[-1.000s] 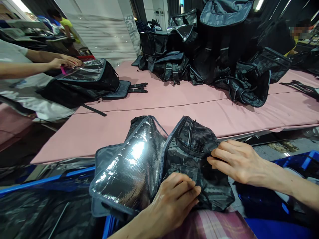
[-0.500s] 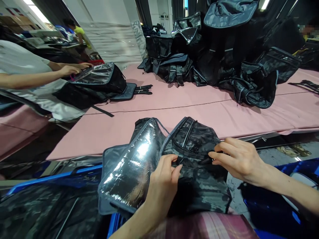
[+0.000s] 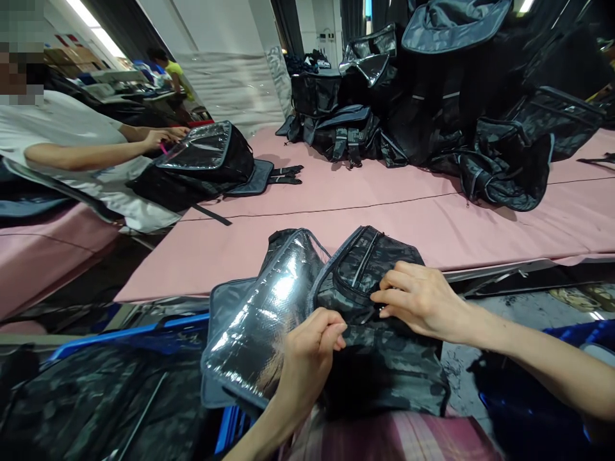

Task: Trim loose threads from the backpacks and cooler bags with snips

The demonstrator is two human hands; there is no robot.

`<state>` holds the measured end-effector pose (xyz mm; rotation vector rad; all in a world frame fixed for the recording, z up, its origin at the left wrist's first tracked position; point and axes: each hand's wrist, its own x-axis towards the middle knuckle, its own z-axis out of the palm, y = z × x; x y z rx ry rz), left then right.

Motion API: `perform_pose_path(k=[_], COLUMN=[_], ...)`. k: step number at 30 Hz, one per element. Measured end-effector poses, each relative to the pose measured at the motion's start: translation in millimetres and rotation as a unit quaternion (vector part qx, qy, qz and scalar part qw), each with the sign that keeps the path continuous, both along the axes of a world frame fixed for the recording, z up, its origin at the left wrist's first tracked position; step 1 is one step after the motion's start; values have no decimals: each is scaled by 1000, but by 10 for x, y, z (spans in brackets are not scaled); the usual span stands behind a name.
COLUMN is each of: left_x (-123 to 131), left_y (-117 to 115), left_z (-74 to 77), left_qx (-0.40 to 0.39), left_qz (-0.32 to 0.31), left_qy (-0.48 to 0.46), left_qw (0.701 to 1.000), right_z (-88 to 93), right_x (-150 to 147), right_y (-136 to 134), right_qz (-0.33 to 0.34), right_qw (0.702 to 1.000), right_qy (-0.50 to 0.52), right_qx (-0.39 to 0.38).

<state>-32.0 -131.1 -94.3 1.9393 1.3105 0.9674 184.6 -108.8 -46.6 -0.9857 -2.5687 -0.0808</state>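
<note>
A dark camouflage bag (image 3: pixel 398 365) lies before me at the table's near edge, above my lap. Its silver foil-lined flap (image 3: pixel 269 314) is folded out to the left, and a curved zipper crosses its upper panel. My left hand (image 3: pixel 314 342) rests against the bag where the foil meets the camouflage fabric, thumb and fingers pinched together; what lies in the pinch is hidden. Over the zipper's lower curve, my right hand (image 3: pixel 416 301) has bent fingertips closed on the bag. A zipper pull under those fingers cannot be made out.
The pink-covered table (image 3: pixel 307 205) stretches ahead, with a pile of dark bags (image 3: pixel 355 128) at the back. At left, a person in white handles another foil-topped bag (image 3: pixel 206 153). Below left, a blue crate (image 3: pixel 192 320) holds camouflage bags. A plaid cloth (image 3: pixel 398 438) covers my lap.
My right hand has moved left along the zipper, from the bag's right side toward its middle. My left thumb and fingers have closed together. The view has turned slightly left.
</note>
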Motion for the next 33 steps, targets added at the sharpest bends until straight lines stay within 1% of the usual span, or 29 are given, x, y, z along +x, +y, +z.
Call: perform_pose_path(k=[3, 9, 11, 13, 16, 18, 20, 21, 23, 25, 26, 29, 33], left_x=[-15, 2, -21, -55, -74, -32, 49, 95, 174, 215, 222, 207, 193], left_y=[-12, -28, -37, -40, -18, 8, 28, 31, 25, 10, 3, -10, -28], left_z=[-20, 7, 9, 14, 46, 92, 156, 190, 251, 285, 289, 264, 234], left_qx=[-20, -3, 5, 11, 32, 83, 143, 158, 148, 118, 111, 115, 111], left_qz=[12, 9, 4, -9, -58, -98, -138, -166, -232, -290, -308, -331, -337], left_qy=[-1, 4, 14, 27, 52, 82, 136, 170, 232, 260, 260, 248, 247], left_qw=[1000, 1000, 1000, 1000, 996, 988, 971, 959, 933, 914, 909, 903, 902], right_z=[17, 32, 32, 49, 112, 157, 181, 181, 161, 124, 103, 57, 52], right_x=[-108, -264, -278, -237, -26, 188, 397, 483, 594, 628, 624, 578, 524], right_y=[90, 181, 189, 194, 173, 110, -4, -77, -236, -380, -436, -522, -509], right_qz=[17, 76, 84, 80, 32, -9, -25, -27, -35, -45, -47, -40, -19], right_qw=[1000, 994, 992, 994, 999, 999, 998, 998, 999, 999, 999, 999, 998], right_qy=[-22, -84, -91, -72, -1, 38, 52, 51, 38, 21, 13, -4, -41], right_qx=[3, -8, -13, -16, -19, -19, -22, -23, -18, -4, 4, 29, 47])
